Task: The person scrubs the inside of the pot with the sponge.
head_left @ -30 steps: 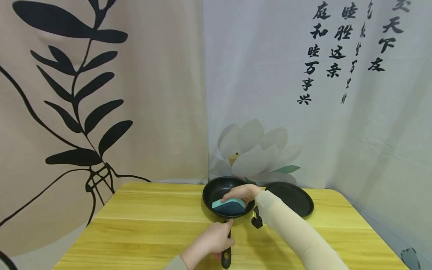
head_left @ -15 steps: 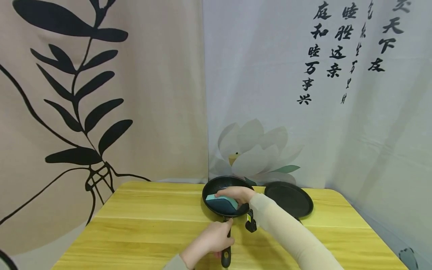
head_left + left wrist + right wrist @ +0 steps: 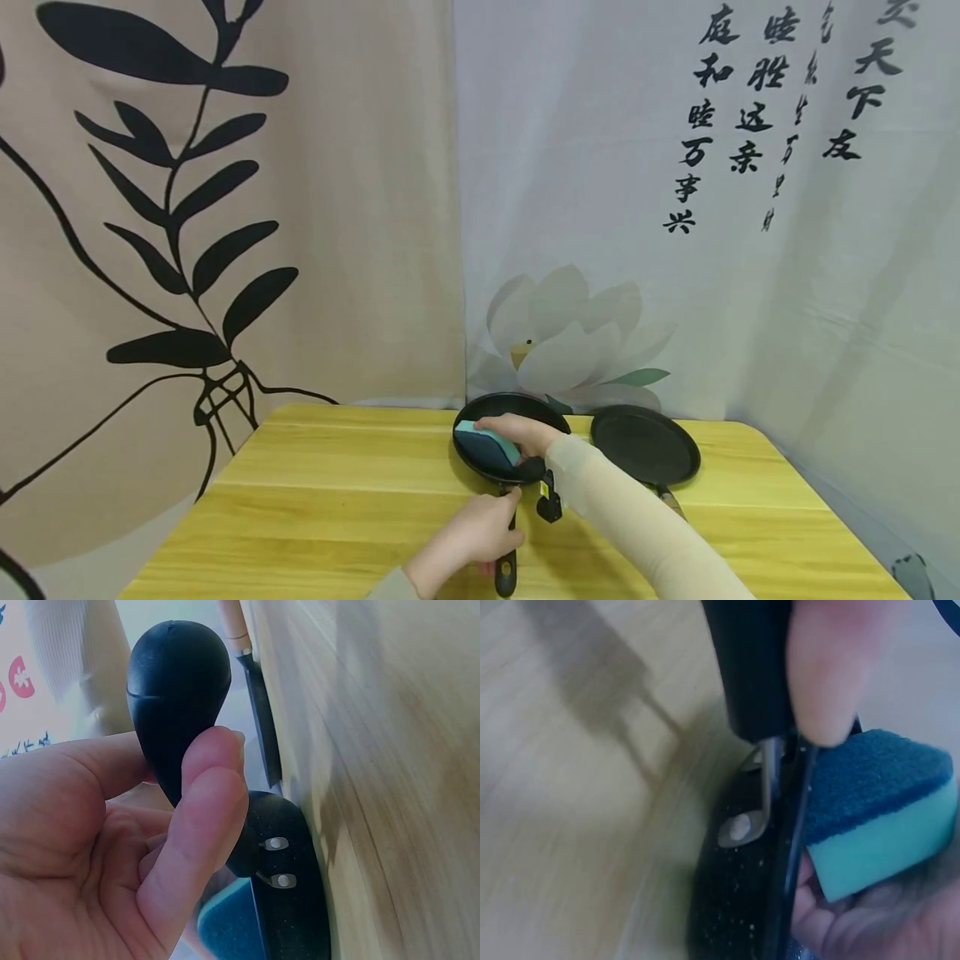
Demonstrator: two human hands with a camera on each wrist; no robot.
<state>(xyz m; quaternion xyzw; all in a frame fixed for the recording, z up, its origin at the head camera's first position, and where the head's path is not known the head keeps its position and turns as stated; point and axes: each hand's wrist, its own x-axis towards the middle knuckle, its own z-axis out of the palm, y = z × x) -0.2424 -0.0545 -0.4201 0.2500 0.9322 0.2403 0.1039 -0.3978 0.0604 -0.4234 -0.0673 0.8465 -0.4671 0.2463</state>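
Observation:
A black frying pan (image 3: 504, 403) stands on the table, its handle (image 3: 506, 575) toward the front edge. My left hand (image 3: 483, 529) grips that handle; in the left wrist view its fingers (image 3: 204, 817) curl round the black grip. Inside the pan, my right hand (image 3: 527, 432) holds a two-layer sponge (image 3: 487, 446), light turquoise on one side and dark blue on the other. The right wrist view has the sponge (image 3: 885, 825) just past the pan's rim, with the dark layer facing the handle side. Part of the right hand's grip lies hidden behind the sponge.
A flat round black pan (image 3: 645, 446) lies to the right, its handle (image 3: 670, 500) partly behind the right sleeve (image 3: 637, 525). The wooden table (image 3: 322, 483) ends at a printed curtain (image 3: 367, 208). A small black device (image 3: 549, 500) hangs at the right wrist.
My right hand has moved the sponge leftward and slightly up inside the frying pan. The left hand keeps its grip on the handle, nearly unmoved.

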